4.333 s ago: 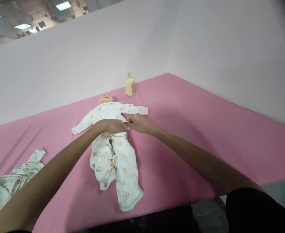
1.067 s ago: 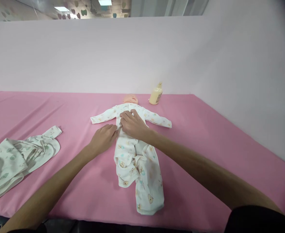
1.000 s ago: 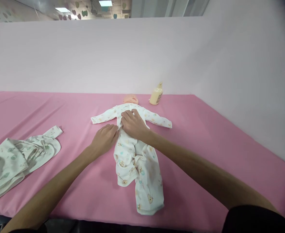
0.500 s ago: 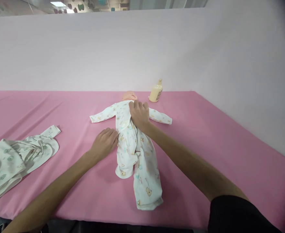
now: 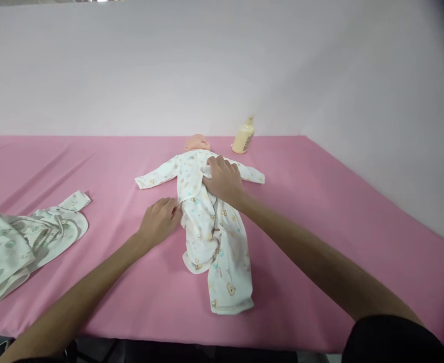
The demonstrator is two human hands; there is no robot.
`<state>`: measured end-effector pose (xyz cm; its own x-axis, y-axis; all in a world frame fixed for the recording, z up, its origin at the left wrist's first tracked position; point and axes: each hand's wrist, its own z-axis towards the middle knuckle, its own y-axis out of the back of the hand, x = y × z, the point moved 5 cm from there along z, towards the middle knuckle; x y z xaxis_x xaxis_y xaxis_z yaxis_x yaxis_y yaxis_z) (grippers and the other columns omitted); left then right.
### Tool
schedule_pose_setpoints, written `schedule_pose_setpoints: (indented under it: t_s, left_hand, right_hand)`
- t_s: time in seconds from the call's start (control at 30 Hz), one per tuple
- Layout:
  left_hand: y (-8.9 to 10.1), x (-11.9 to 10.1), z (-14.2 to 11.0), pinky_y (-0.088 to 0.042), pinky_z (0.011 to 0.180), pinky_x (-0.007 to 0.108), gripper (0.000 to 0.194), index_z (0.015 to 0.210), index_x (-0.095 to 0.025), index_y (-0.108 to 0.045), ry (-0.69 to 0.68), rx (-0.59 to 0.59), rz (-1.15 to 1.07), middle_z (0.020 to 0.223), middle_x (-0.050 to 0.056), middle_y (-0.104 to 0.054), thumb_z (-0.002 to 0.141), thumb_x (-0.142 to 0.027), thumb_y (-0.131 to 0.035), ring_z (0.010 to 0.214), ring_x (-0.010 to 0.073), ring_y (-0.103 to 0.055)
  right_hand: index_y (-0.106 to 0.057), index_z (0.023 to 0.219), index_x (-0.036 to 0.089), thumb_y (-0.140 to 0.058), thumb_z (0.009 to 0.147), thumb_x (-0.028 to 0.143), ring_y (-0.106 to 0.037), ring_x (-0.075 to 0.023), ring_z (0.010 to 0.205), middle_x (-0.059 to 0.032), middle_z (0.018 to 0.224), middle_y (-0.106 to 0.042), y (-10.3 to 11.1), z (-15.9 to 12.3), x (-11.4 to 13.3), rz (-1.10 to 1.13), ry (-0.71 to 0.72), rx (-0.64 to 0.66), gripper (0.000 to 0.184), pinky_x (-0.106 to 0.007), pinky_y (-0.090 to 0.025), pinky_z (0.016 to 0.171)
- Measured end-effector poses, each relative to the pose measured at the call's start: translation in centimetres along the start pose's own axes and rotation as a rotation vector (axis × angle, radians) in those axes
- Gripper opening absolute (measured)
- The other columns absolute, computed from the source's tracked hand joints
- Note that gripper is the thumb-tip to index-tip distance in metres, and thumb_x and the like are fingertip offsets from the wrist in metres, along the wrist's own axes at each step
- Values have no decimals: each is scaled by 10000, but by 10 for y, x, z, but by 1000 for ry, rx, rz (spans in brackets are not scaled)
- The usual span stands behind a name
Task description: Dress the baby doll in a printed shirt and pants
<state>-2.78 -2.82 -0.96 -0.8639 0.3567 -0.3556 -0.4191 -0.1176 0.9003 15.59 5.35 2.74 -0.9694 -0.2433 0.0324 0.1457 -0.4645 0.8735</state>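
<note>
A baby doll (image 5: pixel 196 143) lies on its back on the pink table (image 5: pixel 320 212), dressed in a white printed sleepsuit (image 5: pixel 210 227) with sleeves spread to both sides. My right hand (image 5: pixel 224 177) rests on the doll's chest, fingers bent and pressing the suit's front flap. My left hand (image 5: pixel 159 222) lies at the doll's left side at waist height, fingertips pinching the edge of the suit. The suit's legs hang limp toward the table's near edge.
A cream lotion bottle (image 5: pixel 243 139) stands by the back wall, right of the doll's head. A crumpled white garment with grey-green print (image 5: pixel 25 247) lies at the left. A white partition bounds the table at the back and right.
My right hand moved up from the waist to the doll's chest. The left hand stayed at the suit's side edge. The suit's front now lies flatter and straighter.
</note>
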Motion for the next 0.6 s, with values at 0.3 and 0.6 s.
schedule_pose_setpoints:
  t_s: [0.3, 0.6]
  left_hand:
    - [-9, -15, -38, -371, 601, 279, 394, 805, -198, -519, 250, 332, -528, 737, -10, -581, 945, -550, -411, 643, 137, -506]
    - [-27, -37, -85, -413, 641, 292, 531, 1123, -183, -573, 335, 499, -640, 906, 27, -602, 813, -612, -616, 757, 158, -514]
  right_hand:
    - [-556, 844, 199, -549, 937, 403, -544, -252, 913, -101, 929, -592, 32, -72, -19, 304, -5, -10, 224, -368, -428, 810]
    - [-270, 604, 202, -484, 948, 253, -352, -125, 609, 29, 599, -433, 29, -113, 25, 484, 160, 465, 407, -303, -296, 652]
